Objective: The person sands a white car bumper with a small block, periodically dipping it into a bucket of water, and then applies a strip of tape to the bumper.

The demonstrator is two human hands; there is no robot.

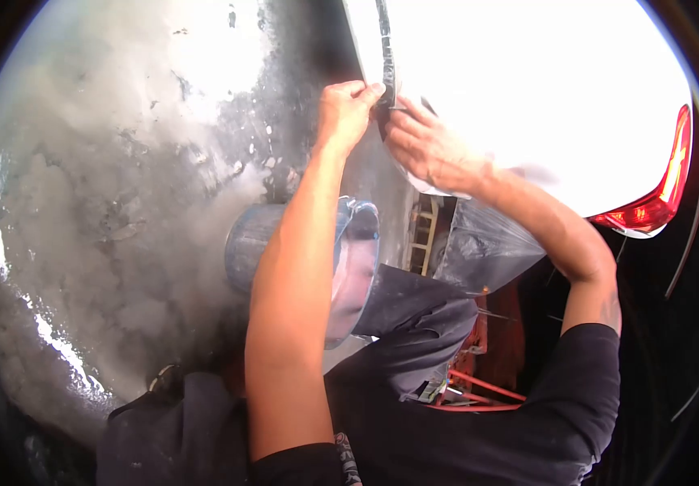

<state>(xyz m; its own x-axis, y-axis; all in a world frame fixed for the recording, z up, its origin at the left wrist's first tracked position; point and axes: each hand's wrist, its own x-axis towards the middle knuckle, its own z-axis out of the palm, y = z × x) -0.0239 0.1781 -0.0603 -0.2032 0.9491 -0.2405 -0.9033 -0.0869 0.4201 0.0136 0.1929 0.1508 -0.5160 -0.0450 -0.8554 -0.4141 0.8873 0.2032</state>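
Note:
My left hand (345,113) pinches the lower part of a narrow dark strip (386,49) between thumb and fingers. The strip runs up along the edge of a glossy white car panel (527,89). Just right of that pinch, my right hand (434,150) has its fingers bent and close together around the panel's edge, beside the strip's lower end. The fingertips of this hand are partly hidden at the edge.
Below my left forearm, a worn blue bucket (256,231) lies tilted on the stained grey floor (138,186). A red tail light (661,194) glows at the right. Clear plastic sheeting (483,243) hangs under the panel, with red metal bars (487,385) near my leg.

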